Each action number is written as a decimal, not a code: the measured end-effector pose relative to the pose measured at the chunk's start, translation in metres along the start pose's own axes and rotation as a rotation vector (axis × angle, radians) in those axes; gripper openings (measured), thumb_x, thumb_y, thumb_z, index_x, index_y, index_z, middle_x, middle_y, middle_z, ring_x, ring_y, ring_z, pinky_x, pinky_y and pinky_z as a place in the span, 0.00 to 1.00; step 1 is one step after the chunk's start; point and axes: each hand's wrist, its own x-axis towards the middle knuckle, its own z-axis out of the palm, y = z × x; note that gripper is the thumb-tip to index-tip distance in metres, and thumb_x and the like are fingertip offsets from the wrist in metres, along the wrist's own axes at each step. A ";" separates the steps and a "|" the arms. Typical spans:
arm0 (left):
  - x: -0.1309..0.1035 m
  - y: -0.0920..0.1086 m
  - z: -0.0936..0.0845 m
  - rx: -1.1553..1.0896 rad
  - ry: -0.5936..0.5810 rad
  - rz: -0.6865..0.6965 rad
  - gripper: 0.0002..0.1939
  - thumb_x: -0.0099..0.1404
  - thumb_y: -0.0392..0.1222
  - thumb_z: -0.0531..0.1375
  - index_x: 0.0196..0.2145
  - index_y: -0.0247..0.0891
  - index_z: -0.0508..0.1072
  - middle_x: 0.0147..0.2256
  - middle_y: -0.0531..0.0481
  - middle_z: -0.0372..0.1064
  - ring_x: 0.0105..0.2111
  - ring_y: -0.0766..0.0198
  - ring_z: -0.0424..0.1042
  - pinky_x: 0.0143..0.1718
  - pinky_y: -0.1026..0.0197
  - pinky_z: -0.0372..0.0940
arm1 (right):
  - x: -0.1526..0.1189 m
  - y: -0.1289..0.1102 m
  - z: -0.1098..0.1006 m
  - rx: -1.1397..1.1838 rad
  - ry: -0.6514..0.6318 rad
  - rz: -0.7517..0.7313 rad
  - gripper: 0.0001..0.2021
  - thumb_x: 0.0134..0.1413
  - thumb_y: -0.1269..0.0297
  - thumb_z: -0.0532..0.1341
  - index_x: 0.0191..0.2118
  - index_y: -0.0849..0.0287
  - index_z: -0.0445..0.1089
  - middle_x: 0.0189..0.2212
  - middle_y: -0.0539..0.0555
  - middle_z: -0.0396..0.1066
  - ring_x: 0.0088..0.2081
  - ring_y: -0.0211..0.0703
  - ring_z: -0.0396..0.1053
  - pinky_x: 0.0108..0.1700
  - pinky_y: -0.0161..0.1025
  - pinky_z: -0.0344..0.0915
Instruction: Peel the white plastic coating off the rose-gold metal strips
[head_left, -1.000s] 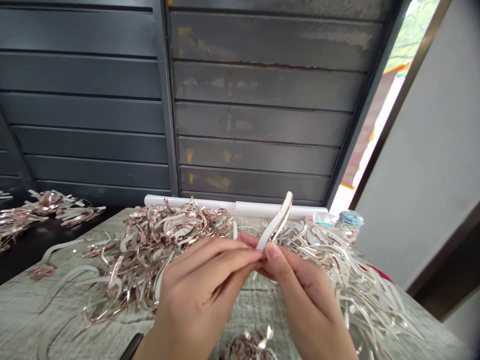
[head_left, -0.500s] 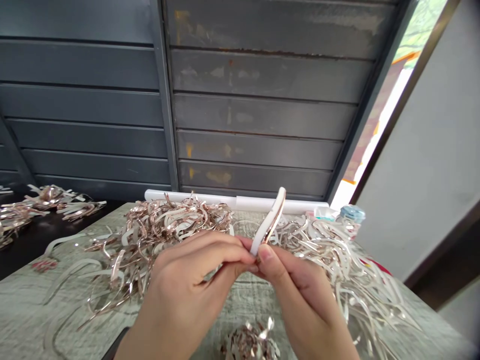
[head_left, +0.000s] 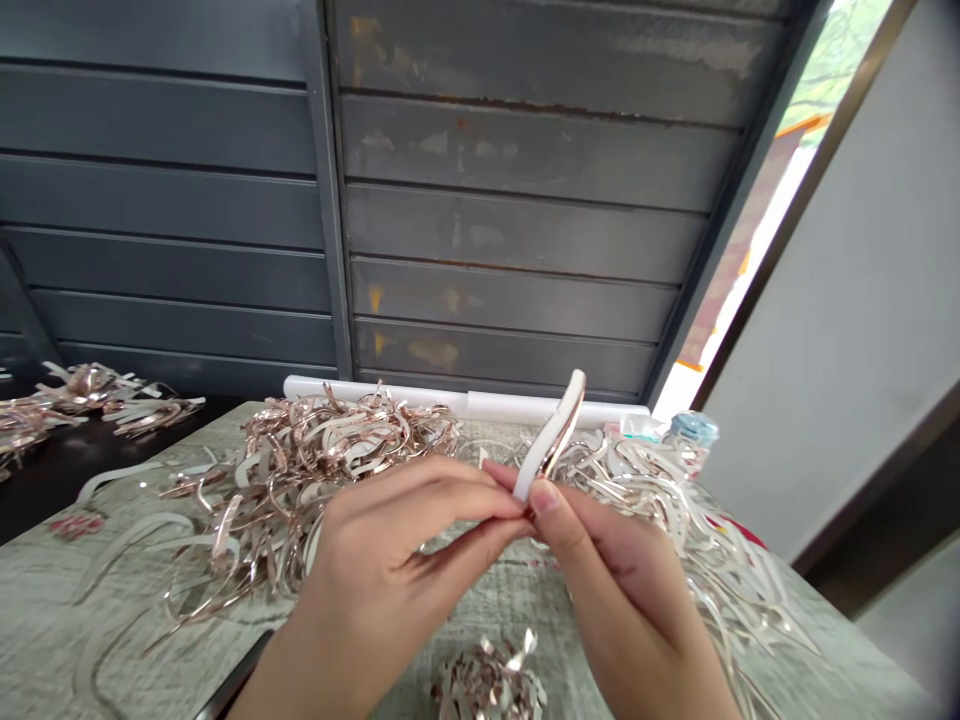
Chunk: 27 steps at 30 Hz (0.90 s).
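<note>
Between my fingertips is a curved strip [head_left: 552, 436], white on one face and shiny rose gold on the other, its free end pointing up and right. My left hand [head_left: 405, 545] pinches its lower end from the left. On the other side, my right hand [head_left: 600, 560] grips it between thumb and bent fingers. The exact spot where the fingers meet is partly hidden. Below the hands lies a small bunch of rose-gold curls [head_left: 491, 682]. Behind my left hand spreads a heap of rose-gold and white strips [head_left: 330, 450]; paler strips [head_left: 652, 480] lie behind my right.
White rolls [head_left: 525, 404] lie along the table's back edge, against grey slatted panels [head_left: 517, 230]. A jar with a blue lid [head_left: 694, 430] stands at the back right. More strips [head_left: 97, 395] rest on a dark surface at left. A dark flat object [head_left: 236, 675] lies by my left wrist.
Both hands and the strip have shifted slightly right, while the background has slid a little left. My pinch on the strip stays much the same.
</note>
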 end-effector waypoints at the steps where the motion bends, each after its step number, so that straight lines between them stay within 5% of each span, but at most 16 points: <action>1: 0.000 0.000 0.000 0.007 -0.005 0.000 0.08 0.64 0.31 0.67 0.37 0.43 0.79 0.38 0.55 0.80 0.38 0.68 0.79 0.42 0.69 0.73 | 0.000 0.000 0.000 -0.037 -0.001 -0.027 0.16 0.69 0.55 0.56 0.51 0.50 0.80 0.36 0.53 0.82 0.39 0.47 0.79 0.47 0.42 0.75; 5: -0.001 0.000 0.000 0.040 -0.033 -0.013 0.07 0.65 0.30 0.65 0.37 0.42 0.77 0.36 0.55 0.77 0.36 0.70 0.77 0.40 0.71 0.70 | -0.002 -0.002 -0.001 -0.180 -0.062 -0.089 0.19 0.71 0.57 0.53 0.42 0.55 0.81 0.21 0.50 0.73 0.27 0.43 0.73 0.32 0.37 0.70; 9: -0.002 -0.001 0.001 0.040 -0.105 -0.019 0.06 0.70 0.31 0.60 0.40 0.41 0.74 0.36 0.54 0.73 0.36 0.69 0.73 0.37 0.68 0.67 | -0.002 -0.002 -0.003 -0.229 -0.090 -0.104 0.19 0.72 0.58 0.51 0.35 0.57 0.77 0.22 0.49 0.69 0.27 0.40 0.69 0.28 0.36 0.62; 18: -0.004 0.002 0.003 0.092 -0.233 0.013 0.08 0.73 0.29 0.54 0.43 0.41 0.68 0.42 0.50 0.70 0.45 0.64 0.69 0.47 0.64 0.63 | 0.003 0.001 -0.009 -0.018 0.028 0.002 0.16 0.69 0.54 0.57 0.44 0.51 0.81 0.29 0.51 0.79 0.35 0.44 0.78 0.40 0.37 0.74; 27: -0.006 0.003 0.000 0.119 -0.271 0.035 0.08 0.74 0.30 0.51 0.40 0.41 0.65 0.39 0.50 0.67 0.40 0.63 0.68 0.41 0.64 0.63 | 0.006 0.005 -0.015 0.357 -0.005 0.169 0.16 0.67 0.51 0.59 0.44 0.52 0.82 0.34 0.54 0.83 0.39 0.49 0.82 0.43 0.43 0.79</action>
